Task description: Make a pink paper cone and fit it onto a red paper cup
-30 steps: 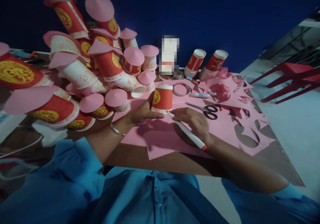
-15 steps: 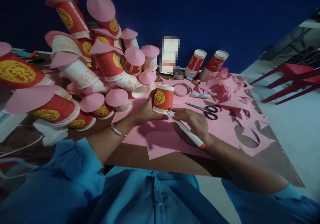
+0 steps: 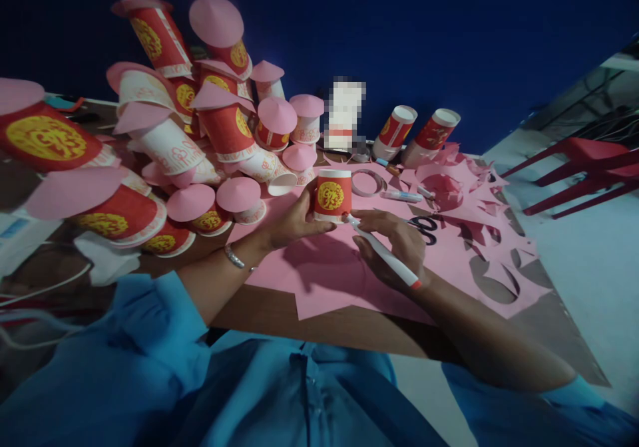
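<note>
My left hand [image 3: 295,222] is wrapped round a red and white paper cup [image 3: 344,194] with a yellow emblem on its side. My right hand [image 3: 397,244] grips a white marker [image 3: 387,257] with a red end cap; its front end is at the cup's lower edge on the right. Whether the tip touches the cup I cannot tell. Pink paper [image 3: 319,284] lies under both hands. Just behind my right hand show the black handles of scissors [image 3: 428,230], their blades mostly hidden.
At the left is a big pile of cups with pink cone tops [image 3: 224,128]. Behind the work stand a blurred-out phone-like object [image 3: 344,111], stacked cups [image 3: 433,134] and a tape roll [image 3: 367,182]. Pink scraps [image 3: 492,251] cover the right. A red stool [image 3: 582,167] stands beyond.
The cup and both hands have shifted slightly right in view, and the cup appears turned a little. My right hand with the marker now covers the scissors' blades.
</note>
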`<control>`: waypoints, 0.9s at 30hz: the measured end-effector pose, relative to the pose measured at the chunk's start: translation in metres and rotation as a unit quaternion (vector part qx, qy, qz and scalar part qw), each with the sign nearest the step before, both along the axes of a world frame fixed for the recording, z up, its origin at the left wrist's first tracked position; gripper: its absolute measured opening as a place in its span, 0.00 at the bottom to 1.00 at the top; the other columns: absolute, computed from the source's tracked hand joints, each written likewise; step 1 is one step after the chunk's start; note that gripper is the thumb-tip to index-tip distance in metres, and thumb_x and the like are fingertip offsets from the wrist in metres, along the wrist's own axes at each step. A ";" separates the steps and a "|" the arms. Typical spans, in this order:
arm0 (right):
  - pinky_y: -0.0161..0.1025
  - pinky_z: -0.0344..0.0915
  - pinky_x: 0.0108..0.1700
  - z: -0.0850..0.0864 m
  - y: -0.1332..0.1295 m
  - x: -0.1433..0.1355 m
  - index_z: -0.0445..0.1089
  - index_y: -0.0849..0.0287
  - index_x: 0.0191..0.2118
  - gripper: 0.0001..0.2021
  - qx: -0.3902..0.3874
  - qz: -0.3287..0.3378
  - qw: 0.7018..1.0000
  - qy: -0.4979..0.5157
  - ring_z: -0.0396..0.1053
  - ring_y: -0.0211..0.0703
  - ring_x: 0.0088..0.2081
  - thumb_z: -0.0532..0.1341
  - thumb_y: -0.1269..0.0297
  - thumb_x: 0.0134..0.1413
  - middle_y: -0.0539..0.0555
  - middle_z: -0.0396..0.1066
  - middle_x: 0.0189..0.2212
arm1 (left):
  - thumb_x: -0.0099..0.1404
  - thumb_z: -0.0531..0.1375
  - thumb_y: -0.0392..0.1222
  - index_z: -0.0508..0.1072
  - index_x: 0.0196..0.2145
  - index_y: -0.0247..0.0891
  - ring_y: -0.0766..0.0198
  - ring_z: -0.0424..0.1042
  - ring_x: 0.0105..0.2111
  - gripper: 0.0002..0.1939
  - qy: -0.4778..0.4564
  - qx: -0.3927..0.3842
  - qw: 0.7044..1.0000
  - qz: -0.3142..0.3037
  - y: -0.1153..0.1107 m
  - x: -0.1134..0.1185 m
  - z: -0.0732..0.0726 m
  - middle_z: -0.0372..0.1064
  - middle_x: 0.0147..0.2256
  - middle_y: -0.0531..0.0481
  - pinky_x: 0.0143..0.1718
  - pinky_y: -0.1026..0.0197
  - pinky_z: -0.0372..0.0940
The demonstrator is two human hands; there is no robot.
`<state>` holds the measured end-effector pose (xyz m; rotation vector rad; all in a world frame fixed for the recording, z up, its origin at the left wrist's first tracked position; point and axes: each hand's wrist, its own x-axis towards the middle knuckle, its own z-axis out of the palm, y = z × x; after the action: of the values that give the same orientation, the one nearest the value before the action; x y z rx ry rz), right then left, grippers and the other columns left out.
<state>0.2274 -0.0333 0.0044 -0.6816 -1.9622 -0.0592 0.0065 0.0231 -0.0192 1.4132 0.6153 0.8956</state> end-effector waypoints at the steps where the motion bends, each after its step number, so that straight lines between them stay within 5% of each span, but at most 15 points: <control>1: 0.43 0.80 0.43 0.000 0.000 0.000 0.70 0.55 0.49 0.13 -0.001 0.003 1.000 -0.004 0.83 0.50 0.44 0.68 0.72 0.60 0.61 0.83 0.43 | 0.55 0.76 0.51 0.54 0.70 0.45 0.40 0.62 0.67 0.53 0.015 0.012 1.000 0.016 0.001 0.000 0.001 0.61 0.66 0.36 0.66 0.39 0.62; 7: 0.43 0.79 0.42 0.001 -0.003 -0.004 0.70 0.56 0.50 0.13 -0.022 0.049 0.998 -0.023 0.83 0.49 0.42 0.66 0.73 0.60 0.60 0.82 0.41 | 0.47 0.79 0.55 0.60 0.64 0.42 0.38 0.67 0.62 0.53 0.074 0.068 0.992 0.071 0.001 0.002 -0.001 0.66 0.61 0.35 0.62 0.36 0.64; 14: 0.43 0.79 0.41 0.001 -0.004 -0.005 0.69 0.56 0.50 0.13 -0.013 0.055 0.998 -0.026 0.82 0.48 0.41 0.66 0.73 0.61 0.59 0.81 0.38 | 0.55 0.74 0.48 0.56 0.66 0.44 0.42 0.71 0.57 0.48 0.079 0.131 0.984 0.096 0.003 0.004 -0.011 0.67 0.58 0.36 0.59 0.37 0.67; 18: 0.41 0.77 0.36 0.001 -0.007 -0.006 0.70 0.58 0.48 0.11 0.000 0.055 0.998 -0.040 0.80 0.47 0.34 0.65 0.74 0.61 0.57 0.79 0.33 | 0.58 0.71 0.44 0.55 0.68 0.42 0.42 0.68 0.62 0.45 0.076 0.158 0.980 0.090 0.005 0.002 -0.015 0.64 0.63 0.33 0.64 0.39 0.63; 27: 0.35 0.76 0.35 0.004 -0.009 -0.008 0.70 0.59 0.45 0.07 0.008 0.035 0.997 -0.068 0.80 0.42 0.32 0.66 0.72 0.63 0.54 0.80 0.31 | 0.60 0.70 0.47 0.50 0.71 0.38 0.40 0.69 0.62 0.49 0.125 0.144 0.977 0.096 0.001 0.002 -0.012 0.64 0.64 0.31 0.62 0.41 0.66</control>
<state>0.2194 -0.0426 0.0088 -0.6114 -2.1124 -0.0796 0.0087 0.0238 -0.0317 1.7667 0.8499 0.9961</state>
